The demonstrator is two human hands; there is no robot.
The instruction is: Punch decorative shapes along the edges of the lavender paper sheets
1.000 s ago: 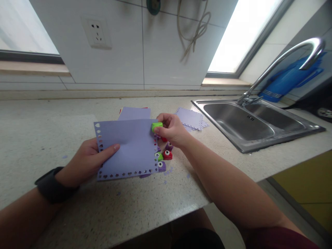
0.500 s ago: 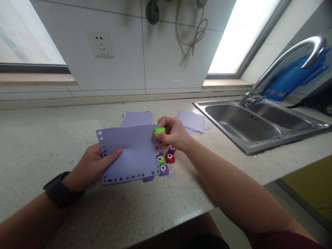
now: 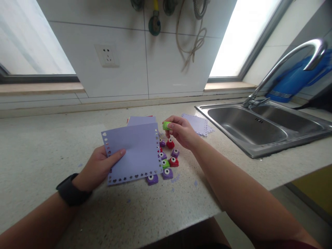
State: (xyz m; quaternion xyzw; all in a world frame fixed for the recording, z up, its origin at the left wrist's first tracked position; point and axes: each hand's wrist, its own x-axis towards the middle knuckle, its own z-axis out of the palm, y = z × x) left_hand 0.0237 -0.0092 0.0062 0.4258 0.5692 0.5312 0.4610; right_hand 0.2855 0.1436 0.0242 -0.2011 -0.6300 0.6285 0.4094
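My left hand grips a purple sheet of paper by its left side, thumb on top. Small cut-out shapes line the sheet's left, bottom and right edges. Just right of the sheet, my right hand pinches a green craft punch between thumb and fingers, apart from the paper. Under and beside the sheet's right edge lie several more punches: a red punch, a purple punch and another green punch among them. The sheet partly covers some of these.
Behind the held sheet lies a stack of purple paper. More punched sheets rest near the steel sink at right. Small paper bits dot the speckled counter. A tiled wall with a socket stands behind.
The green punch has come off the sheet's upper right corner, moving right in my right hand. More of the loose punches now show. The view has shifted slightly.
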